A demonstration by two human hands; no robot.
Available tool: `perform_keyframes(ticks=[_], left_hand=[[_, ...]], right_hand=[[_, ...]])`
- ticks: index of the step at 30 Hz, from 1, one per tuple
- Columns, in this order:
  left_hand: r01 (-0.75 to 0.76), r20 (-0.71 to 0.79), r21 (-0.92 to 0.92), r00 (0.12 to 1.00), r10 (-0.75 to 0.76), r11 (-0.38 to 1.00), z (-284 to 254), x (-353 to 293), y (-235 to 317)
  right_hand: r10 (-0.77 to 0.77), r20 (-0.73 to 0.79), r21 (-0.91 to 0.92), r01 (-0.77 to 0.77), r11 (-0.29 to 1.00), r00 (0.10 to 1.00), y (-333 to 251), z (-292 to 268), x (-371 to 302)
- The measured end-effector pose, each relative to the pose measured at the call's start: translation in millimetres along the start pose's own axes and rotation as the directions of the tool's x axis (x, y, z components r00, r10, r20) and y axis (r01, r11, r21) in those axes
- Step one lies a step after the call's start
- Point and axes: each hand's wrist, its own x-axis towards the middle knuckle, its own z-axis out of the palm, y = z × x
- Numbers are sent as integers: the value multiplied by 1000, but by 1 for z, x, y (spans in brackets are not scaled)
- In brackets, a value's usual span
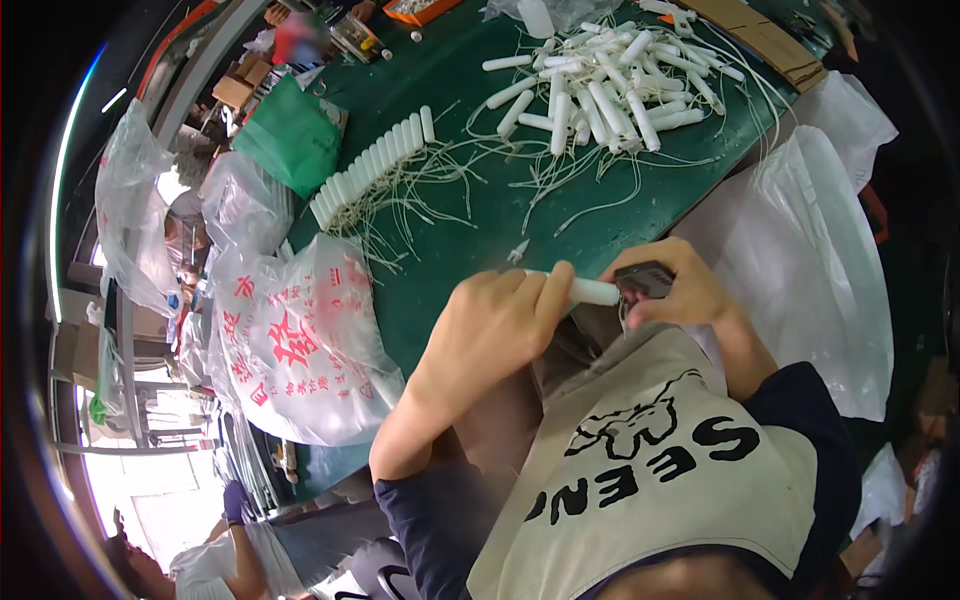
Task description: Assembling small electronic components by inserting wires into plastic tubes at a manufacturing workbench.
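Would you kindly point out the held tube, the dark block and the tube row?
Held tube (pixel 596 292): head view, on its exposed white end.
Dark block (pixel 648 278): head view, on its upper face.
Tube row (pixel 376 162): head view, on a tube near the middle.

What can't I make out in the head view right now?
All in the head view:
Tube: its middle, hidden by the left hand.
Dark block: its lower part, and so its kind, hidden by the right hand.
Pile: lower pieces, hidden by upper ones.
Co-worker: partly cut off by the lower edge.
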Motion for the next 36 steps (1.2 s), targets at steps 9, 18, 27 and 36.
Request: perform_keyframes(ticks=[9,18,27,36], left_hand=[[64,-67,-186,995,-78,981,12,-9,-11],[423,164,-748,865,-475,512,0,-16,-17],[433,217,-737,879,-425,519,2,-9,-17],[369,239,-476,928,-287,798,-3,-2,-17]], right_hand=[[261,-110,55,-256,965,959,4,24,1],[296,-164,323,-232,918,941,10,20,-7],[293,-131,319,-240,917,947,13,21,-8],[286,-61,290,-257,922,956,18,19,-8]])
